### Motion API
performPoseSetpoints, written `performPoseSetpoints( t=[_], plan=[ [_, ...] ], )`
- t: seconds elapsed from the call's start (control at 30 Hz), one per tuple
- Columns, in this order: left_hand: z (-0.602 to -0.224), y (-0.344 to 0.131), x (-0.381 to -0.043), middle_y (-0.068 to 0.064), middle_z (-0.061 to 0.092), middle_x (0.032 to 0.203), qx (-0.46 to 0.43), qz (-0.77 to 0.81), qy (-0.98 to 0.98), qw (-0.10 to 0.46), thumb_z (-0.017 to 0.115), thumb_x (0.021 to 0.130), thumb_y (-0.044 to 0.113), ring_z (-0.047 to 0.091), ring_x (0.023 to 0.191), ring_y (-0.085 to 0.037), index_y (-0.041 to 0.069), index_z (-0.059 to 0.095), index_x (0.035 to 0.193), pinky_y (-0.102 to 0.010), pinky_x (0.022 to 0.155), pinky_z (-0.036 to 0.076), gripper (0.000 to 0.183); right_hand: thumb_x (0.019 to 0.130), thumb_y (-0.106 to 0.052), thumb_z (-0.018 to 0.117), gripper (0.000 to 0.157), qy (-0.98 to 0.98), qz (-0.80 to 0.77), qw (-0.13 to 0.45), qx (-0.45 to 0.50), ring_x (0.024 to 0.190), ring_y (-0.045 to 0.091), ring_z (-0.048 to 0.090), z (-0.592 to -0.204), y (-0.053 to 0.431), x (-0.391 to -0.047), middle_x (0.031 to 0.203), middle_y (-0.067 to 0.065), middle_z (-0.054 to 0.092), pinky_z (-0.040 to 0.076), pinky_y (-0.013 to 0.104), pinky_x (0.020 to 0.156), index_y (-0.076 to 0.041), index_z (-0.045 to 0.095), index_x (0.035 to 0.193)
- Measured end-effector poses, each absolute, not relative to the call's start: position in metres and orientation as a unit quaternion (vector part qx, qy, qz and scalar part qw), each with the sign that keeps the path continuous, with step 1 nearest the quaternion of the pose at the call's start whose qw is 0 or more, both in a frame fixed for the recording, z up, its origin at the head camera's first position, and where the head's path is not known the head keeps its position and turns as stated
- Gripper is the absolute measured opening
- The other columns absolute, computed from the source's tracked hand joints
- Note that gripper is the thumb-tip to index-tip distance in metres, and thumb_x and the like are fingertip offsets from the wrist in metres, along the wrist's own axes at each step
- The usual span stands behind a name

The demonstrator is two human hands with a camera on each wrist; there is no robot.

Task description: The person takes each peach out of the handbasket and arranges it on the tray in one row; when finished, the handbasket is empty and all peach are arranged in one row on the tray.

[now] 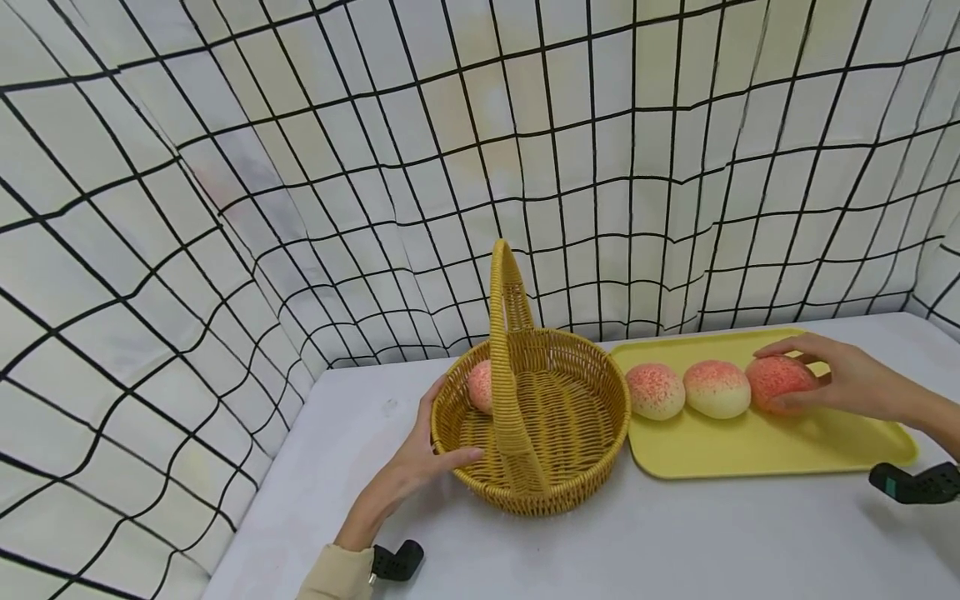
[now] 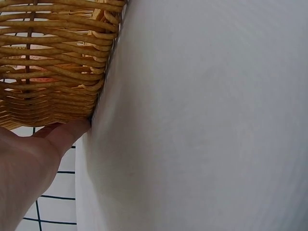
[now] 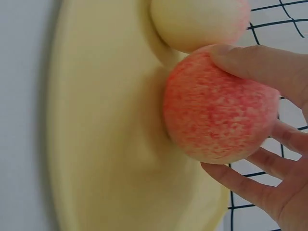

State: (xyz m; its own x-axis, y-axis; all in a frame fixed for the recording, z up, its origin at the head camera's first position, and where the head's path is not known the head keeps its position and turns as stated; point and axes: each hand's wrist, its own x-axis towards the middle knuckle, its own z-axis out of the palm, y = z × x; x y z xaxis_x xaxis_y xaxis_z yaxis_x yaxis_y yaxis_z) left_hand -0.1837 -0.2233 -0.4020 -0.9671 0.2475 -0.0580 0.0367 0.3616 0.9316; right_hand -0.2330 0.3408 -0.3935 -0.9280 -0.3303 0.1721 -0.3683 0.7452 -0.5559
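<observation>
A round wicker basket [image 1: 573, 492] with a tall arched handle stands on the table. My left hand [image 1: 412, 458] grips its left side, thumb over the rim; in the left wrist view the fingers [image 2: 72, 134] reach the basket's lower edge. Inside lies one pink peach [image 1: 480, 387], partly hidden by the handle. To the right, my right hand [image 1: 855, 379] holds a red-pink peach [image 3: 219, 108] between thumb and fingers, low over the yellow tray [image 1: 750, 454]. Beside it on the tray sit a middle peach [image 1: 717, 389] and a left peach [image 1: 656, 392], both pink above and cream below.
The tray's left end is right at the basket's side. Behind the white table [image 1: 600, 550] rises a white wall [image 1: 570, 167] with a black grid, which also runs along the left. A black wrist device [image 1: 399, 561] is by the left sleeve.
</observation>
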Motion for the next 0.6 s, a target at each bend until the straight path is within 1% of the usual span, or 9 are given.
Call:
performPoseSetpoints(
  t=[0.03, 0.1, 0.2, 0.23, 0.3, 0.33, 0.47, 0.53, 0.6],
  plan=[
    [-0.402, -0.224, -0.183, -0.015, 0.021, 0.170, 0.086, 0.559, 0.819, 0.094, 0.088, 0.083, 0.031, 0.028, 0.153, -0.037, 0.032, 0.004, 0.167, -0.060, 0.122, 0.024, 0.119, 0.081, -0.014, 0.092, 0.062, -0.932, 0.304, 0.033, 0.194, 0.111, 0.034, 0.061, -0.391, 0.341, -0.235, 0.134, 0.024, 0.059, 0.055, 0.022, 0.073, -0.002, 0.062, 0.134],
    [-0.403, -0.225, -0.183, -0.015, 0.021, 0.170, 0.086, 0.560, 0.819, 0.092, 0.088, 0.083, 0.031, 0.028, 0.153, -0.037, 0.031, 0.004, 0.167, -0.059, 0.121, 0.025, 0.119, 0.080, -0.011, 0.092, 0.058, -0.932, 0.293, 0.052, 0.209, 0.108, 0.014, 0.064, -0.384, 0.340, -0.237, 0.130, 0.016, 0.064, 0.059, 0.031, 0.075, -0.004, 0.064, 0.131],
    [-0.403, -0.226, -0.183, -0.015, 0.022, 0.170, 0.086, 0.563, 0.817, 0.091, 0.088, 0.083, 0.030, 0.028, 0.153, -0.036, 0.031, 0.004, 0.167, -0.057, 0.121, 0.026, 0.119, 0.079, -0.008, 0.091, 0.054, -0.929, 0.272, 0.094, 0.231, 0.100, -0.011, 0.056, -0.372, 0.335, -0.240, 0.124, 0.000, 0.067, 0.059, 0.047, 0.080, -0.007, 0.068, 0.127],
    [-0.403, -0.226, -0.183, -0.015, 0.022, 0.170, 0.087, 0.563, 0.817, 0.090, 0.088, 0.083, 0.030, 0.028, 0.153, -0.036, 0.030, 0.004, 0.167, -0.057, 0.121, 0.026, 0.119, 0.080, -0.008, 0.091, 0.052, -0.927, 0.270, 0.104, 0.238, 0.101, -0.014, 0.054, -0.368, 0.332, -0.240, 0.123, -0.002, 0.067, 0.058, 0.052, 0.082, -0.007, 0.069, 0.127],
    [-0.403, -0.226, -0.183, -0.015, 0.022, 0.170, 0.083, 0.559, 0.820, 0.088, 0.088, 0.083, 0.032, 0.028, 0.153, -0.037, 0.030, 0.004, 0.168, -0.058, 0.121, 0.026, 0.119, 0.080, -0.008, 0.091, 0.051, -0.922, 0.265, 0.121, 0.254, 0.102, -0.014, 0.053, -0.358, 0.322, -0.240, 0.121, -0.005, 0.066, 0.056, 0.056, 0.084, -0.010, 0.070, 0.126],
    [-0.403, -0.227, -0.183, -0.016, 0.021, 0.170, 0.082, 0.557, 0.822, 0.087, 0.088, 0.083, 0.032, 0.028, 0.153, -0.037, 0.030, 0.004, 0.168, -0.059, 0.121, 0.026, 0.119, 0.081, -0.010, 0.091, 0.050, -0.920, 0.264, 0.125, 0.260, 0.103, -0.014, 0.053, -0.354, 0.315, -0.239, 0.121, -0.005, 0.066, 0.056, 0.053, 0.087, -0.012, 0.070, 0.126],
    [-0.404, -0.226, -0.183, -0.017, 0.019, 0.171, 0.083, 0.547, 0.829, 0.081, 0.087, 0.083, 0.036, 0.025, 0.155, -0.039, 0.029, 0.003, 0.168, -0.062, 0.122, 0.024, 0.120, 0.081, -0.010, 0.090, 0.050, -0.899, 0.274, 0.141, 0.313, 0.106, -0.010, 0.055, -0.334, 0.276, -0.238, 0.121, -0.007, 0.065, 0.055, 0.030, 0.091, -0.019, 0.071, 0.126],
    [-0.404, -0.225, -0.183, -0.016, 0.018, 0.172, 0.088, 0.550, 0.826, 0.083, 0.087, 0.083, 0.034, 0.025, 0.155, -0.039, 0.029, 0.003, 0.168, -0.061, 0.122, 0.024, 0.119, 0.082, -0.008, 0.089, 0.049, -0.881, 0.282, 0.141, 0.353, 0.107, -0.007, 0.057, -0.323, 0.252, -0.239, 0.121, -0.009, 0.065, 0.053, 0.023, 0.090, -0.020, 0.071, 0.126],
    [-0.404, -0.224, -0.183, -0.014, 0.018, 0.172, 0.089, 0.556, 0.822, 0.085, 0.087, 0.084, 0.033, 0.025, 0.155, -0.038, 0.030, 0.003, 0.168, -0.060, 0.122, 0.025, 0.119, 0.086, -0.008, 0.086, 0.046, -0.861, 0.300, 0.124, 0.392, 0.110, 0.001, 0.060, -0.312, 0.227, -0.241, 0.123, -0.008, 0.066, 0.055, 0.028, 0.091, -0.020, 0.070, 0.127]
  ],
)
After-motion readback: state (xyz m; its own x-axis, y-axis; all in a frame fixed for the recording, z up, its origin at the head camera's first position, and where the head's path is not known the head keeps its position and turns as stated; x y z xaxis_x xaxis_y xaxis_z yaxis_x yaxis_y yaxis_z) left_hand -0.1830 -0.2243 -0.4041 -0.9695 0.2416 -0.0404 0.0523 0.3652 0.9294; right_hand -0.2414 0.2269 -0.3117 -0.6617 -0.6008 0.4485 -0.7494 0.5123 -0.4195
